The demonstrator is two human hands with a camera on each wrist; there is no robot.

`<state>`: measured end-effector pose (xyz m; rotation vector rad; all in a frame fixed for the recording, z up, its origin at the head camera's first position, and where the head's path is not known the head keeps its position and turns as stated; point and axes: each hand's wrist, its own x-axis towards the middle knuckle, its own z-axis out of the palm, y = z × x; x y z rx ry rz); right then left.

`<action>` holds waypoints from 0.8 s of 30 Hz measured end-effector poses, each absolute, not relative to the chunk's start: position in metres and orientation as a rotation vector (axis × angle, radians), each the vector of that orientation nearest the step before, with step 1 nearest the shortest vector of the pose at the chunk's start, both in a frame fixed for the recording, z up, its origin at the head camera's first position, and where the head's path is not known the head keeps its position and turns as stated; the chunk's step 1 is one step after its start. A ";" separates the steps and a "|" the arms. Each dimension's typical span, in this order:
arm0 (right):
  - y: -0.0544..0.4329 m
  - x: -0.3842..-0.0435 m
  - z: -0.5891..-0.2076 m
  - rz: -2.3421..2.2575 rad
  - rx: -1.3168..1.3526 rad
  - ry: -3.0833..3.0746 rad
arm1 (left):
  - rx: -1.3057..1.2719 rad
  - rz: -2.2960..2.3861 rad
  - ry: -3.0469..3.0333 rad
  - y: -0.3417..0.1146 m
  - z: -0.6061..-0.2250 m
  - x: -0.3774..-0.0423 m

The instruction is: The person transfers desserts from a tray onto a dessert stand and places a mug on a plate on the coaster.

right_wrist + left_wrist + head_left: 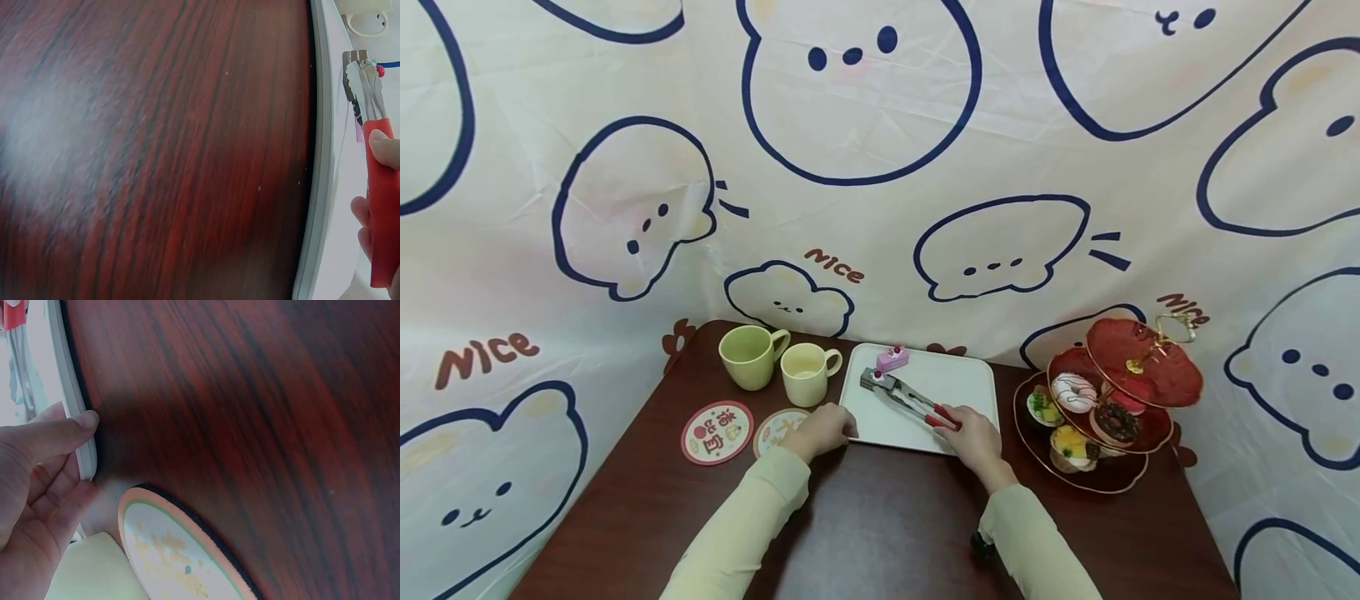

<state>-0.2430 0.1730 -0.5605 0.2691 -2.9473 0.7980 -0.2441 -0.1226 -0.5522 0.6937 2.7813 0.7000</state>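
A white tray [958, 383] lies on the table. My left hand [823, 429] pinches its near left corner, with the thumb over the rim [73, 387] in the left wrist view. My right hand [976, 440] grips metal tongs [917, 406] by their red handles [381, 194], above the tray. Between the tong tips sits a small cake slice [348, 78], brown and white with a red cherry on it. Close behind it on the tray, toward the far edge, stands a pink-purple cake slice [892, 359], also topped with a cherry.
Left of the tray stand a green mug [748, 358] and a cream mug [805, 375]. Two round coasters lie before them, one red-rimmed [717, 433], one partly behind my left hand [775, 429]. At right, a tiered red stand [1138, 358] holds donuts [1075, 392] and cupcakes [1070, 450].
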 end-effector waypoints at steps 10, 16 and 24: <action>0.165 -0.245 -0.563 0.819 0.252 -2.918 | 0.699 0.711 2.771 -0.123 -0.553 -0.245; 0.165 -0.245 -0.562 0.827 0.238 -2.920 | 0.701 0.710 2.775 -0.122 -0.553 -0.246; 0.169 -0.242 -0.553 0.747 0.276 -2.934 | 0.697 0.725 2.778 -0.122 -0.554 -0.244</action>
